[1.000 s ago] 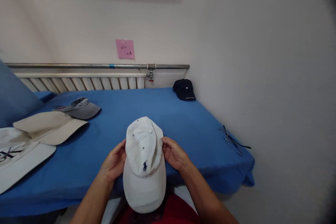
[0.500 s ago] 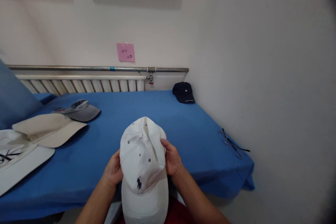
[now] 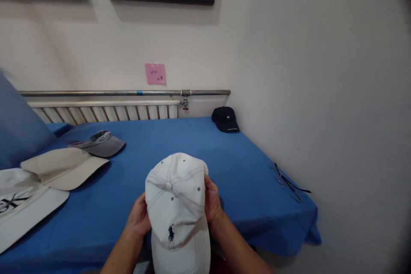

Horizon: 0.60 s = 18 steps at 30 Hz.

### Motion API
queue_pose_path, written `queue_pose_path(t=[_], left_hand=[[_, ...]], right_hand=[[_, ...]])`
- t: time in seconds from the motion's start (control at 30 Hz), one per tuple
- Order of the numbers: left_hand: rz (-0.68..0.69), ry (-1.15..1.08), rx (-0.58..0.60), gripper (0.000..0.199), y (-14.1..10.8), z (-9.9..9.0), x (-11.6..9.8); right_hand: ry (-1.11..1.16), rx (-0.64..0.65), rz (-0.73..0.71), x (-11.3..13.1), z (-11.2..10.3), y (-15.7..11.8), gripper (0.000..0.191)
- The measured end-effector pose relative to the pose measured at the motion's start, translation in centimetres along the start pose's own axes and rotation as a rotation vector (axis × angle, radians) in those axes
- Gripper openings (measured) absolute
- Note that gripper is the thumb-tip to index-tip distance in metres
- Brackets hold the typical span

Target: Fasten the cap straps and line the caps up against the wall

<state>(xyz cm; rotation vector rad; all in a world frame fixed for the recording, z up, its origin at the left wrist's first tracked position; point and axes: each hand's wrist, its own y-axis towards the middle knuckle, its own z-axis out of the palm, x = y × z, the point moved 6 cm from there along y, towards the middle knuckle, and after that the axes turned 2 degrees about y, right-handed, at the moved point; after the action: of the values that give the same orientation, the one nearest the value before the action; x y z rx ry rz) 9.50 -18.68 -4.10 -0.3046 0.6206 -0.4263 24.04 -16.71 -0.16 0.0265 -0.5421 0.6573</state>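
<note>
A white baseball cap (image 3: pixel 175 205) with a small dark blue horseman logo is held up between my hands, its brim toward me. My left hand (image 3: pixel 139 216) grips the cap's left side, with some fingertips hidden behind it. On the other side my right hand (image 3: pixel 212 200) has hold of the cap's edge, fingers partly tucked out of sight. The crown looks rounded, with a few soft creases. Behind the cap spreads a table with a blue cloth (image 3: pixel 160 137).
Along the left lie a grey cap (image 3: pixel 107 144), a beige cap (image 3: pixel 69 165) and a white cap with black letters (image 3: pixel 35 205). A navy cap (image 3: pixel 225 119) sits at the far right corner. Glasses (image 3: pixel 289 182) lie by the right wall. A radiator (image 3: pixel 105 112) runs behind.
The white cap's crown has filled out and its creases have eased, with both hands still holding its sides. My view has tilted slightly upward.
</note>
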Motion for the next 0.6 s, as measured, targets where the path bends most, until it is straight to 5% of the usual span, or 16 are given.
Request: queue_pose_path(t=[0.23,0.47,0.6], left_hand=[[0.232,0.082,0.041,0.019,0.2,1.4,-2.0],[0.35,0.18,-0.015,0.029,0.4,1.3,-2.3],[0.301,0.297,0.115,0.053,-0.4,1.4,-1.5]], right_hand=[[-0.106,-0.145,-0.275,2.7,0.6,0.4,0.034],[-0.094,-0.1,-0.186,1.8,-0.3,1.2,0.044],[-0.099,-0.113,-0.271,2.3,-0.6,0.9,0.044]])
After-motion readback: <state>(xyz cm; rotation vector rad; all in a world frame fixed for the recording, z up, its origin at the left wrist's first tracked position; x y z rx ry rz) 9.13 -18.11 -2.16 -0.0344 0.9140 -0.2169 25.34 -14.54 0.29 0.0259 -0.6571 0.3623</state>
